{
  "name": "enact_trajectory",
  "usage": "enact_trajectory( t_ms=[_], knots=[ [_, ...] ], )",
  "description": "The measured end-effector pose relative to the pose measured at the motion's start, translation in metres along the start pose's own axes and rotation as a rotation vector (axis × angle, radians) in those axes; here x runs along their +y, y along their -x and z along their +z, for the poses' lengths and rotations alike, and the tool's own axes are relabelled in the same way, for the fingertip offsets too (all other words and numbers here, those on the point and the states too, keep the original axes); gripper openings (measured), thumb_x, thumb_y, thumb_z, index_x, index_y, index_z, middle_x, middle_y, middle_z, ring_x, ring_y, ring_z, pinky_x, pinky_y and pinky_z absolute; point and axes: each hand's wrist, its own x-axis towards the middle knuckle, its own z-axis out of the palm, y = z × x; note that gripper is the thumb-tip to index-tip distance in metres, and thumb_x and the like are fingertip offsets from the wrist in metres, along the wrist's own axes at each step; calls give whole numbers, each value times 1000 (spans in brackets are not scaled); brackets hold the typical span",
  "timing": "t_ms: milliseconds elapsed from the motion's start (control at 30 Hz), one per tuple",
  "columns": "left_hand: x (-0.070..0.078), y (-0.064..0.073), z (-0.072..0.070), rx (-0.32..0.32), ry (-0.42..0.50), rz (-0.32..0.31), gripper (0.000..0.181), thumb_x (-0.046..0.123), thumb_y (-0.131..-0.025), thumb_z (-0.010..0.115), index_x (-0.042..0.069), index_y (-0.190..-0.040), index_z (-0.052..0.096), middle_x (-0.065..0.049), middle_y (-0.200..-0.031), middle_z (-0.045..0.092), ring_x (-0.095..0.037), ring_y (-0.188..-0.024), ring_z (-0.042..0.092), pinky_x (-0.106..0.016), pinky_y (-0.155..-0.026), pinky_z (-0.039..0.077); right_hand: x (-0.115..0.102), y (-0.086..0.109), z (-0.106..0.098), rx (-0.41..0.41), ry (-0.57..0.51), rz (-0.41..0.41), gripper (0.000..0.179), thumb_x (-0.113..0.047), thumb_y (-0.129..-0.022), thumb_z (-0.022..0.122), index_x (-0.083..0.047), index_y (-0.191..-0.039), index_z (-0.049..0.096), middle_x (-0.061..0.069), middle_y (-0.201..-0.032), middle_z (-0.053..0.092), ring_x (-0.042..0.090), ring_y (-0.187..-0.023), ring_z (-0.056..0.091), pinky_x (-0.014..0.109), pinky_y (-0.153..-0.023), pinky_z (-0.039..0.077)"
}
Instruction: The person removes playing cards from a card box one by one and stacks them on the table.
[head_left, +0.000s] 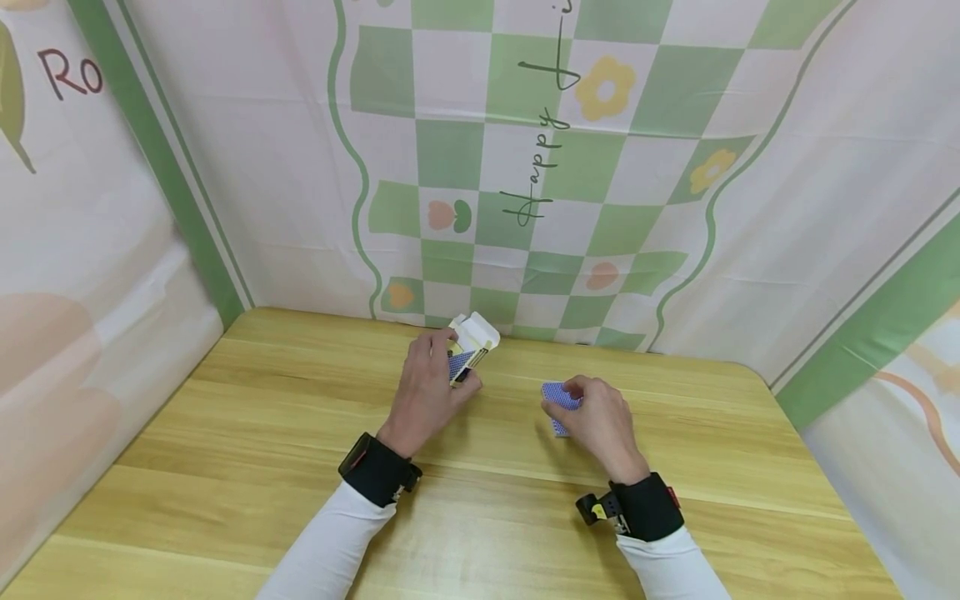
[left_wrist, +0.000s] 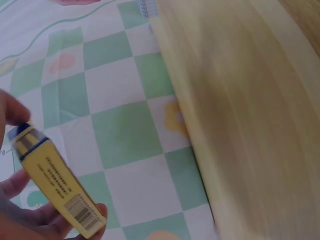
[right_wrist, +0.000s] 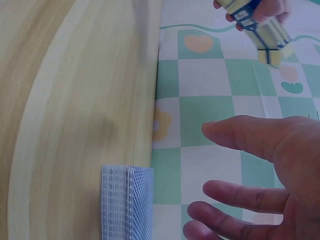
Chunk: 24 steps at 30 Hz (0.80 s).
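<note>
A yellow and blue playing-card box (head_left: pixel 474 340) is tilted in the grip of my left hand (head_left: pixel 429 383), its white flap standing up. The left wrist view shows the box's yellow side with a barcode (left_wrist: pixel 81 210). Blue-patterned cards seem to show at the box in the head view. To the right, a deck of playing cards (head_left: pixel 557 398) with blue backs rests on the table. Over the deck hovers my right hand (head_left: pixel 602 417), thumb and fingers spread; the right wrist view shows them apart from the stack (right_wrist: pixel 127 205).
The wooden table (head_left: pixel 495 500) ends at the back against a hanging cloth (head_left: pixel 517 158) with green and white checks. More printed cloth hangs at the left and right sides. Black bands (head_left: pixel 375 468) with small cameras sit on both wrists.
</note>
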Motion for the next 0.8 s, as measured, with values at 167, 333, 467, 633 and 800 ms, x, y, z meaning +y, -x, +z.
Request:
enact_trajectory(
  t_ms=[167, 333, 467, 633, 800],
  knots=[
    [-3, 4, 3, -76, -9, -18, 56, 27, -73, 64, 1, -119, 46, -19, -107, 50, -26, -89, 48, -33, -70, 41, 1, 0, 0, -4, 2, 7, 45, -43, -75, 70, -5, -100, 66, 10, -95, 63, 18, -74, 53, 30, -57, 39],
    [-6, 11, 5, -243, -33, -76, 58, 30, -77, 66, 4, -125, 46, -21, -109, 52, -29, -93, 51, -37, -71, 44, 2, 0, 1, -5, 0, 4, 45, -43, -75, 70, -5, -99, 66, 10, -95, 63, 17, -73, 53, 30, -57, 39],
    [-8, 15, 6, -365, -68, -118, 56, 31, -79, 65, 5, -125, 47, -21, -107, 53, -28, -91, 52, -36, -71, 45, 2, 0, 1, -15, 2, 5, 45, -43, -75, 70, -5, -99, 66, 10, -96, 63, 17, -73, 53, 29, -57, 39],
    [-10, 19, 7, -448, -97, -173, 54, 29, -79, 65, 4, -124, 49, -20, -103, 53, -27, -87, 51, -36, -64, 44, 1, 0, 1, -27, 3, 10, 45, -43, -75, 70, -5, -100, 66, 10, -96, 63, 17, -73, 53, 29, -57, 39],
    [-11, 21, 9, -487, -115, -205, 54, 30, -79, 66, 3, -123, 49, -19, -102, 53, -28, -87, 51, -38, -64, 43, 1, -1, 1, -36, 6, 13, 45, -43, -76, 70, -5, -100, 65, 10, -96, 64, 17, -74, 54, 30, -58, 40]
  ],
)
